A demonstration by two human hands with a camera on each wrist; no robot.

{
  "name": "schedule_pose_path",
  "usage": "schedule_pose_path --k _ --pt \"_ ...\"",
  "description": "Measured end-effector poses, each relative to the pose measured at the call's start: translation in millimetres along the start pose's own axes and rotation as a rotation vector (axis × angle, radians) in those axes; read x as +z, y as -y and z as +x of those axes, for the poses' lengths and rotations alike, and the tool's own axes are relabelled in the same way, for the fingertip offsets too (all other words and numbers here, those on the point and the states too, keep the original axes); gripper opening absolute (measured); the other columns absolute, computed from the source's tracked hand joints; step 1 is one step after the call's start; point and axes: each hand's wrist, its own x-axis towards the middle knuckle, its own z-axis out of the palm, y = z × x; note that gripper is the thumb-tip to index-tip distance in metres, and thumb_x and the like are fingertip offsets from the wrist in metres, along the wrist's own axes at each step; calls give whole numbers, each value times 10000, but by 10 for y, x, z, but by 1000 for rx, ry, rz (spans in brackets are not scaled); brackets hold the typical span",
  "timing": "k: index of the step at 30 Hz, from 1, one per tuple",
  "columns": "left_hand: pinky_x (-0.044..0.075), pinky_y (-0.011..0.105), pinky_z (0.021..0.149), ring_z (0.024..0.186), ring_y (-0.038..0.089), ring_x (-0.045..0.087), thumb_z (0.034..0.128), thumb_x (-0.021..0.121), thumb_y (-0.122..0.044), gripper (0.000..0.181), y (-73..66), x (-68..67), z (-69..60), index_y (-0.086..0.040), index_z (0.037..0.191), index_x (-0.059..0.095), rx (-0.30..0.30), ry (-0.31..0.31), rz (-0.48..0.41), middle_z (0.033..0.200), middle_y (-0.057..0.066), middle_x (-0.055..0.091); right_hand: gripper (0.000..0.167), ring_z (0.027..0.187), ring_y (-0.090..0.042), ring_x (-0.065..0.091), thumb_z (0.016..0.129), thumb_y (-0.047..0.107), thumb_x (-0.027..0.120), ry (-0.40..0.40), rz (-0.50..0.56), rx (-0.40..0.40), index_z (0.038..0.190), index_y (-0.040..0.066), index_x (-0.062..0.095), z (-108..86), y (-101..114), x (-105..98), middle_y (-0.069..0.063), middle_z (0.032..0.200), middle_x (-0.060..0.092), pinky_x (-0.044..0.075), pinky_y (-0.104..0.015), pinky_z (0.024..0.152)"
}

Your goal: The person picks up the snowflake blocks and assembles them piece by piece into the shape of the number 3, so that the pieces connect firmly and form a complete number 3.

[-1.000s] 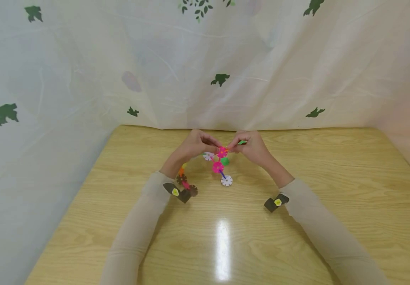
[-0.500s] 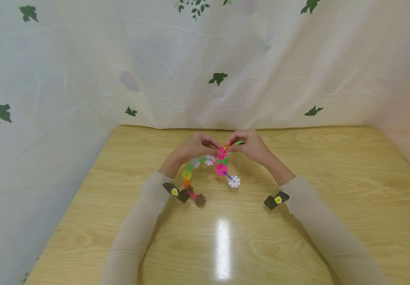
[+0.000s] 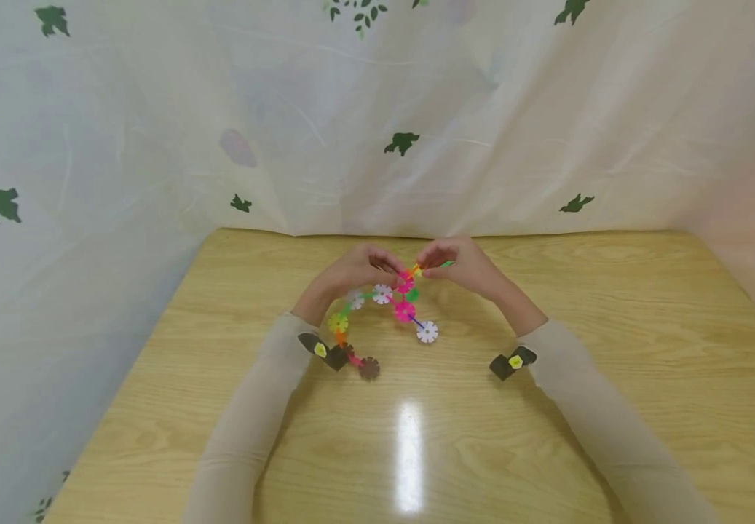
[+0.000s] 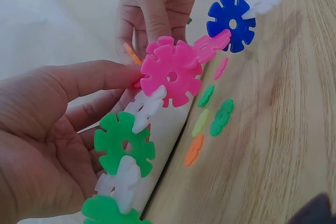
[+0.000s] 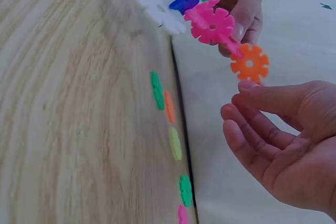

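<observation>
A chain of slotted snowflake discs hangs in the air between both hands. My left hand [image 3: 356, 271] pinches it by a pink disc [image 4: 157, 69] between thumb and fingers. White and green discs [image 4: 113, 142] run down one side, with yellow, orange and brown ones lower in the head view. Another branch carries a blue disc [image 4: 218, 27] and a white disc [image 5: 149, 6]. At the pink end sits an orange disc [image 5: 250, 53], its edge between the thumb and finger of my right hand [image 5: 299, 145]. The other right fingers are loosely bent, holding nothing.
Several loose discs lie on the wooden table [image 3: 547, 437] near its far edge, among them a green disc [image 5: 157, 90], a yellow disc [image 5: 175, 144] and a pink disc [image 4: 221, 68]. A pale cloth [image 3: 325, 109] with green bird shapes hangs behind.
The chain's lower end has swung to the right, and more of it shows beside my left hand. My right fingers have shifted at the orange disc, leaving more of it visible.
</observation>
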Motion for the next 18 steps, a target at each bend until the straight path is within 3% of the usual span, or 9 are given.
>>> schedule_pose_path --k 9,14,18 --pt "541 234 763 801 115 665 898 756 -57 185 3 -38 -10 9 1070 740 -5 14 -11 914 -5 755 215 964 -346 714 885 -25 745 201 -93 2 1092 -69 709 91 -152 19 -233 1017 740 598 -372 863" --pt "546 232 770 800 108 662 902 741 -38 178 8 -53 -16 19 1071 735 -2 18 -21 906 -5 757 245 955 -325 710 864 -17 767 273 -107 17 1099 -66 718 141 -218 64 -229 1016 735 608 -377 844" --pt "545 234 777 813 113 661 906 731 -30 177 4 -54 -18 27 1074 733 -10 14 -23 905 -1 754 279 921 -312 702 841 -8 780 307 -160 -16 1097 -95 712 173 -234 107 -238 996 731 603 -361 841"
